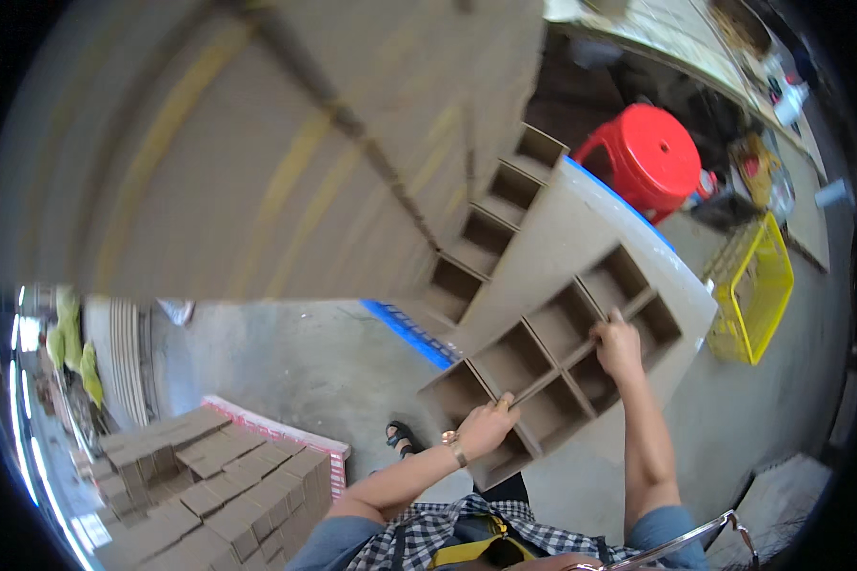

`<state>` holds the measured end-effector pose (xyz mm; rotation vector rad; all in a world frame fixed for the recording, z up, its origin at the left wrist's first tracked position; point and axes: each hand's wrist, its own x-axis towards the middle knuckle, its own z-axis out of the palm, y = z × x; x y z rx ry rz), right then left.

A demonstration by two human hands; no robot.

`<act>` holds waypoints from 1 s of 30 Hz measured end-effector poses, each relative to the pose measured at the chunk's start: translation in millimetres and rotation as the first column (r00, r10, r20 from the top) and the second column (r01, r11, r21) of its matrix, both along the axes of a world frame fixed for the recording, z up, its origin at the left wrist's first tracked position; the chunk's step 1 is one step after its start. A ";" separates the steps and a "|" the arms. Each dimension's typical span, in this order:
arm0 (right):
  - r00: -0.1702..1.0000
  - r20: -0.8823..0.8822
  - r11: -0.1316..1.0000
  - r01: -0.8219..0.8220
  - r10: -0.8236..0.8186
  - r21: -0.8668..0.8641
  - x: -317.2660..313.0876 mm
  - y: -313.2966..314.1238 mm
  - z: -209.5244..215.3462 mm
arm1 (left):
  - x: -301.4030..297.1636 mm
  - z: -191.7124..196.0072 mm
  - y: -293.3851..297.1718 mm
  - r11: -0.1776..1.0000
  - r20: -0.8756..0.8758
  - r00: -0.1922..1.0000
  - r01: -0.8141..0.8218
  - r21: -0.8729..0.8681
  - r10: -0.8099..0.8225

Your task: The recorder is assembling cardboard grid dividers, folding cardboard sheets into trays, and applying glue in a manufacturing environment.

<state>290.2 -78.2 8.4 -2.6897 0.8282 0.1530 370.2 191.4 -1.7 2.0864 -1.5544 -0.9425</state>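
Divided box (pixel 564 369): brown card with eight cells, in two rows of four; it is held in front of the body, with its far end seen over the desk (pixel 581 219) and its near end seen past the edge; whether any of it is rested on the desk cannot be told.
Left hand (pixel 486 425): a thin inside wall near the box's near end is gripped by the fingers.
Right hand (pixel 619 344): the long middle wall, nearer the far end, is pinched by the fingers.
Step in hand: the box seems to be steadied or shifted by both hands; which one cannot be told.
Next move: a gentle, even pull on both sides would be called for; the thin walls could be bent if tugged hard.
Row of cells (pixel 486 233): more brown cells are seen across the desk, apart from the box.
Big brown stack (pixel 209 143): the upper left is filled by it, blurred, with yellow strips; room on that side is taken.
Red stool (pixel 652 152): seen past the desk's far blue edge.
Yellow crate (pixel 728 319): seen right of the desk.
Small boxes (pixel 248 495): piled at the lower left.
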 end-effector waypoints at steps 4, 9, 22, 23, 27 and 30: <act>0.993 0.027 0.992 0.109 -0.111 0.059 -18.4 108.5 45.3 | 47.0 56.8 93.3 0.984 0.048 0.983 0.178 -0.022 -0.177; 0.983 0.011 0.974 0.179 -0.183 0.141 20.5 267.7 93.6 | 107.8 133.0 234.2 0.957 0.134 0.951 0.265 0.117 -0.280; 0.821 0.490 0.869 -0.443 0.294 0.220 306.5 499.9 174.9 | 271.1 308.4 509.8 0.976 0.572 0.817 -0.062 0.211 -0.072; 0.791 0.519 0.847 -0.486 0.323 0.214 333.6 514.9 185.3 | 280.8 315.0 526.9 0.976 0.594 0.804 -0.120 0.184 -0.013; 0.662 0.623 0.720 -0.659 0.417 0.218 443.4 580.8 205.0 | 327.8 328.5 595.0 0.938 0.666 0.732 -0.315 0.147 0.142; 0.524 0.654 0.602 -0.788 0.545 0.130 524.2 640.5 222.6 | 356.7 343.9 645.3 0.857 0.707 0.658 -0.493 0.146 0.258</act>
